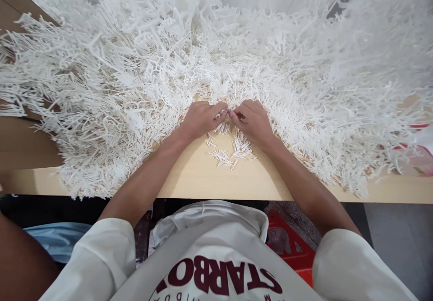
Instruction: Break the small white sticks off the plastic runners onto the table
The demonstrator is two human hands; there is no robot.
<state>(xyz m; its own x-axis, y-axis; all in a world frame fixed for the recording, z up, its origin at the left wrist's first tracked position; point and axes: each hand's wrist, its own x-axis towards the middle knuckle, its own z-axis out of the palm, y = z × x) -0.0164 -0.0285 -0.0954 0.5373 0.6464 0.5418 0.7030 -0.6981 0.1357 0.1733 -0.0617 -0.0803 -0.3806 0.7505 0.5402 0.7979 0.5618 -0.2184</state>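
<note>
My left hand (203,117) and my right hand (251,120) meet over the table at the near edge of a big heap of white branched plastic pieces (145,62). Fingers of both hands are pinched together, fingertips almost touching. A small white plastic piece (221,114) shows between the left thumb and fingers. The right thumb and forefinger close at its end; how much of it they grip is hidden. Just below the hands, several short white sticks (242,146) lie loose on the wooden tabletop (216,181).
The heap spreads across most of the table. Brown cardboard (27,143) stands at the left, and a clear container with a red rim (414,159) sits at the right. A red plastic stool (291,242) is below the table. Another person's arm (23,256) shows at lower left.
</note>
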